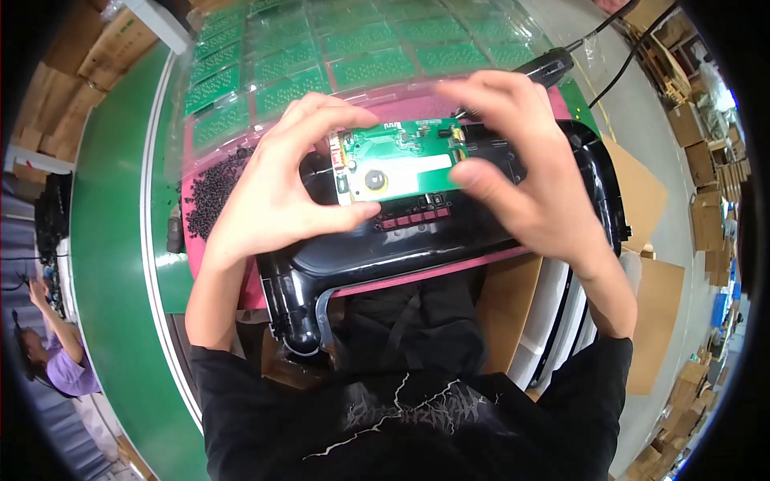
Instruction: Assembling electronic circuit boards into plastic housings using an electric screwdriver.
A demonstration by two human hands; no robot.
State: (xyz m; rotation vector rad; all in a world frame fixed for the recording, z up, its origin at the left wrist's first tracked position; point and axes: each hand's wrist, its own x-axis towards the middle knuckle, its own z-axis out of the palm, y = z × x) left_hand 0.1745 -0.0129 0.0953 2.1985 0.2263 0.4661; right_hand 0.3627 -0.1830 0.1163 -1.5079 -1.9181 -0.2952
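A green circuit board (405,160) with a white patch and a round black part is held above a glossy black plastic shell (385,256). My left hand (277,180) grips the board's left end, thumb at the lower edge and fingers at the upper. At the right end, my right hand (533,164) has its fingers spread, slightly blurred. Its thumb overlaps the board's right edge; whether it touches cannot be made out. The shell lies on a pink mat (385,282), with small slots in its surface just below the board.
Beyond the hands, clear plastic trays (329,48) hold several green boards. Small black screws (212,192) lie heaped at the left. A black corded power screwdriver (549,68) rests at the far right. Cardboard boxes (706,216) stand right; another person (60,353) sits far left.
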